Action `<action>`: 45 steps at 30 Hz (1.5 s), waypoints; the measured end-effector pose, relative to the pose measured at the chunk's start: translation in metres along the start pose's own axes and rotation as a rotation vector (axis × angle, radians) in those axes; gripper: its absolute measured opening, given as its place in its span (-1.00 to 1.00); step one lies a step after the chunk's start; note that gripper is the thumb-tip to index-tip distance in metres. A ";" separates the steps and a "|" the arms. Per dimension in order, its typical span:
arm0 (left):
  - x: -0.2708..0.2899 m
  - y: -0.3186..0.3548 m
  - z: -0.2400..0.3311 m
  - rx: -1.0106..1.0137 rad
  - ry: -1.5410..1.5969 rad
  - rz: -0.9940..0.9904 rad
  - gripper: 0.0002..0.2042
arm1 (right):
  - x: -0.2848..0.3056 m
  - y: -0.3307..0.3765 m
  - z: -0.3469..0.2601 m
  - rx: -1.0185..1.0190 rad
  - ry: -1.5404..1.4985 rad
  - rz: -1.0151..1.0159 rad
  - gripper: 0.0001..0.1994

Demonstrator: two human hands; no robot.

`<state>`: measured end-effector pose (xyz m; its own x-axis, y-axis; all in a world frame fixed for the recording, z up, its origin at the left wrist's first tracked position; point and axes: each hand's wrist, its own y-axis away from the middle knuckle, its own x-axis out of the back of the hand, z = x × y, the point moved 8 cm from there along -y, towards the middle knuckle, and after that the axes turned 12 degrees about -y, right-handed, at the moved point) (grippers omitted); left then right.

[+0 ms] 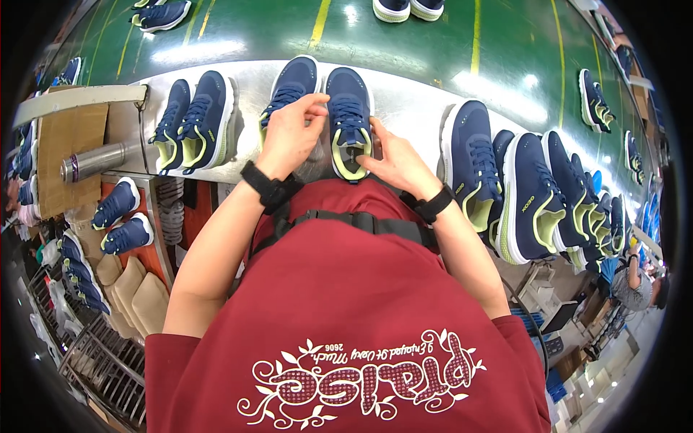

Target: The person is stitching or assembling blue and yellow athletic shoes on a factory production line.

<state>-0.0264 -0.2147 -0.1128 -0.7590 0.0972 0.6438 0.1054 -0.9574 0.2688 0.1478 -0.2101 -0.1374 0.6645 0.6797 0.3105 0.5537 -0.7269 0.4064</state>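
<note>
Two navy sneakers with pale green linings stand side by side in front of me, toes pointing away. Around the collar of the right sneaker (348, 108), my right hand (398, 162) is closed, thumb in the shoe opening and fingers along its right side. My left hand (292, 133) is over the left sneaker (296, 78) and covers its rear part. Its fingers are loosely bent and apart, pointing toward the right sneaker's laces, with nothing visible in them. Each wrist wears a black band.
Another navy pair (206, 119) stands left on the metal ledge (249, 83). Several sneakers (530, 195) crowd the right. Beyond lies a green surface (404, 47) with yellow lines and more shoes. A metal cylinder (94, 162) and cardboard (71, 130) are at left; another person (635, 289) is far right.
</note>
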 end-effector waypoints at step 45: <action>-0.015 0.024 0.029 -0.411 -0.539 -0.051 -0.52 | -0.011 -0.008 0.012 0.026 0.193 0.247 -0.39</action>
<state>0.0063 -0.2312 -0.0957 -0.3187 0.1651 0.9334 -0.2557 -0.9632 0.0830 0.1418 -0.2128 -0.1548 0.6741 0.4868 0.5556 0.4018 -0.8728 0.2772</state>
